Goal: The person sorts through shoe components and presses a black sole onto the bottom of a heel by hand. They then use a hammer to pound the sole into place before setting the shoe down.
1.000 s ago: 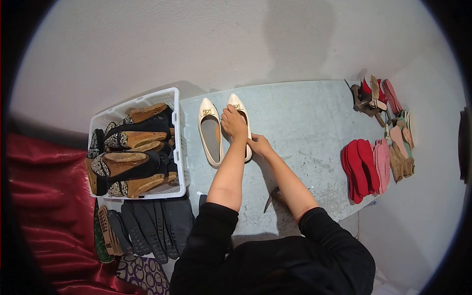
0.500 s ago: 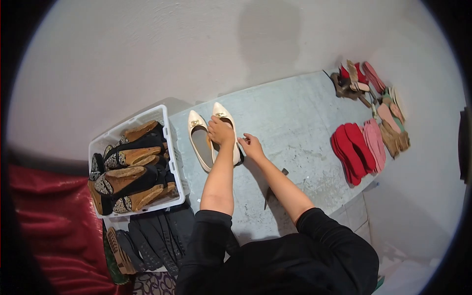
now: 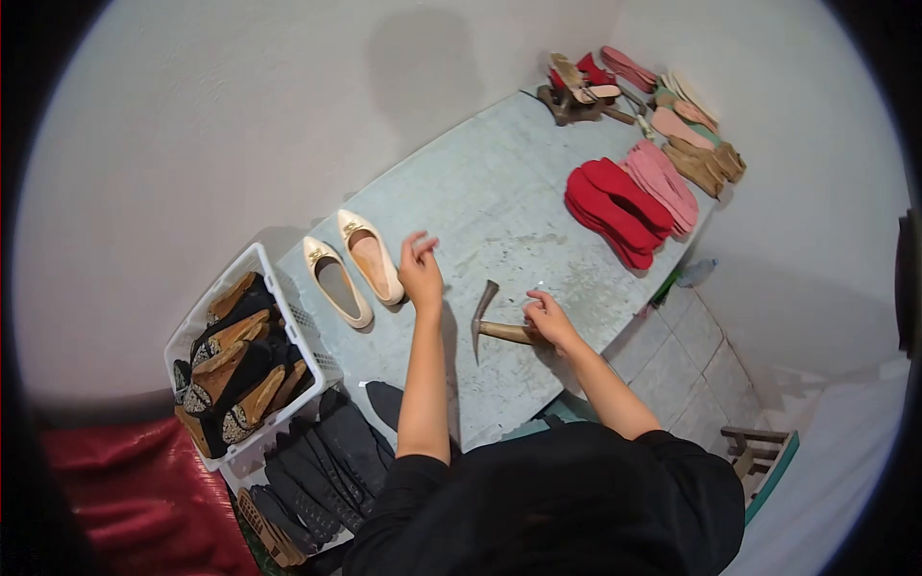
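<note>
Cream shoes (image 3: 386, 278) lie on the table (image 3: 461, 182), just beside the left grip (image 3: 421, 271).

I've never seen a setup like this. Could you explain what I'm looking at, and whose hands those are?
There is no robot here. A person is working with bare hands, and one camera worn on their head looks forward and down, so you see roughly what they see.

On the pale table lie two cream shoes, side by side. Further right are red foot-shaped pieces with pink ones beside them. At the left, a white basket holds black and brown footwear.

The left hand is raised near the shoes and holds nothing. The right hand is at the handle end of a hammer; I can't tell whether it is gripping it.
</note>
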The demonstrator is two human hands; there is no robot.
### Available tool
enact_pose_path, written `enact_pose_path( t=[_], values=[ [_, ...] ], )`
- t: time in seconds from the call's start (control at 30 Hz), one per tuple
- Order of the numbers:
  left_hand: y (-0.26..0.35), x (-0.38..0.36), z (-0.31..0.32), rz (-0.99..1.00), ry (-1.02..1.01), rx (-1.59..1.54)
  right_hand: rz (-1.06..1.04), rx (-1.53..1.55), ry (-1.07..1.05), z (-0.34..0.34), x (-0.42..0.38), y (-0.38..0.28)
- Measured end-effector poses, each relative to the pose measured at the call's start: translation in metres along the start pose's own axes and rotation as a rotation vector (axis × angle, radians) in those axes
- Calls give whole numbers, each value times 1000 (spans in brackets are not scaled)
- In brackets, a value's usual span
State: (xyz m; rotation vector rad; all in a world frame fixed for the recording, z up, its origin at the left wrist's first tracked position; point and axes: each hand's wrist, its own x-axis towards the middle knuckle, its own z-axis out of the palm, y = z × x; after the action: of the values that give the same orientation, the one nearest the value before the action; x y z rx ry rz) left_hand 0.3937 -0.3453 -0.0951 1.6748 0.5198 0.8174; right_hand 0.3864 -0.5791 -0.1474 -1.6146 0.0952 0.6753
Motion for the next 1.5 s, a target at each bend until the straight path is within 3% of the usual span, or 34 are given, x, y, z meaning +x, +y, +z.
enact_pose_path(
  t=[0.17,0.23,0.27,0.33,0.37,0.43,0.47,0.6,0.67,0.7,0.9,0.97,1.1,1.13,1.2,1.23,1.3,1.37,1.4,1.5],
  values=[
    [26,-95,36,-267,-250,-157,-80,-113,181,-93,-18,8],
    [22,-121,53,-220,-231,-212,-193,-209,336,-128,-12,-5],
    [23,-131,57,-213,-334,-154,-191,-215,324,-141,-5,-11],
    [26,-146,72,-234,-445,-58,-520,-420,506,-168,14,-28],
    [26,-152,81,-236,-428,-59,-527,-427,491,-180,24,-38],
    [30,-164,103,-269,-474,-103,-799,-844,619,-199,43,-56],
    [32,-170,115,-283,-456,-102,-842,-902,613,-208,58,-59],
    [33,-186,158,-337,-491,-62,-806,-1163,514,-224,90,-68],
    [33,-190,175,-124,-576,-48,-799,-1265,510,-230,102,-61],
    [34,-194,181,-133,-565,-44,-784,-1362,519,-231,105,-58],
    [56,-211,202,-43,-260,93,-816,-1377,498,-234,102,-65],
    [45,-218,199,-152,-235,-74,-819,-1380,483,-230,92,-73],
    [42,-227,182,-167,-172,-49,-862,-1109,355,-227,71,-79],
    [41,-230,177,-168,-156,-82,-811,-904,241,-226,67,-82],
    [40,-236,166,-178,-89,-100,-639,-626,-5,-225,63,-84],
    [43,-238,159,-179,-80,-66,-354,-314,-200,-217,54,-89],
    [44,-246,145,-193,-25,-22,-197,-60,-438,-201,38,-98],
    [41,-254,133,-315,33,-107,-84,121,-591,-180,29,-90],
    [37,-260,126,-238,77,-45,-20,135,-670,-171,30,-81],
    [48,-276,106,-247,200,-56,104,173,-858,-135,8,-73]
  ],
)
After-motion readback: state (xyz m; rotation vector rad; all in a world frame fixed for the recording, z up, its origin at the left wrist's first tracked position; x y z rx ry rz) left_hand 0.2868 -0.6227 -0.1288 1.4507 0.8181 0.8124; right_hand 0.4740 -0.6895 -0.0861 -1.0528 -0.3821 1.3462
